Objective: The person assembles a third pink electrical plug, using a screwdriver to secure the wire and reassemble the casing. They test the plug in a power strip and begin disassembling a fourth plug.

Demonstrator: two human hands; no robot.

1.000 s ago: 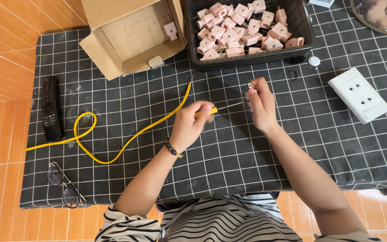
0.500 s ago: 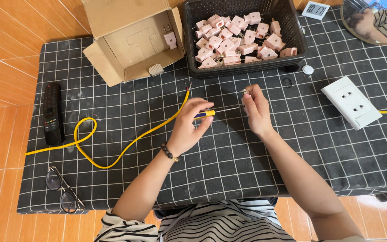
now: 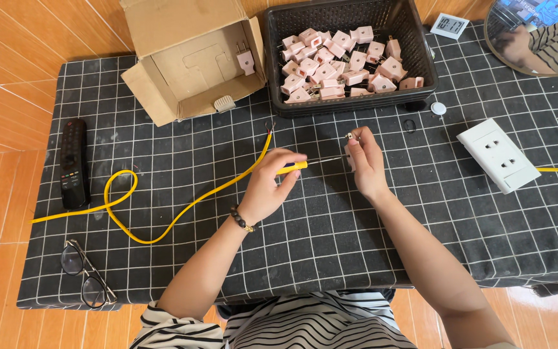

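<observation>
The left hand [image 3: 272, 184] is closed around the yellow handle of a small screwdriver [image 3: 305, 163], whose thin shaft runs level toward the right hand [image 3: 364, 161]. That hand pinches a small pale plug [image 3: 351, 139] between fingers and thumb, with the screwdriver tip meeting the plug; how the tip sits in it is too small to tell. Both hands hover just over the black grid-patterned cloth [image 3: 330, 226] covering the tabletop. A yellow cable [image 3: 182, 210] loops across the cloth left of the left hand, its bare end lying near the open cardboard box [image 3: 188, 64]. Beyond the hands stands a dark basket [image 3: 272, 64] heaped with pink plugs [image 3: 337, 64]. A white socket block [image 3: 498, 155] lies to the right, well apart, a black remote [image 3: 74, 161] far left, and eyeglasses [image 3: 85, 274] at the cloth's near-left edge.
</observation>
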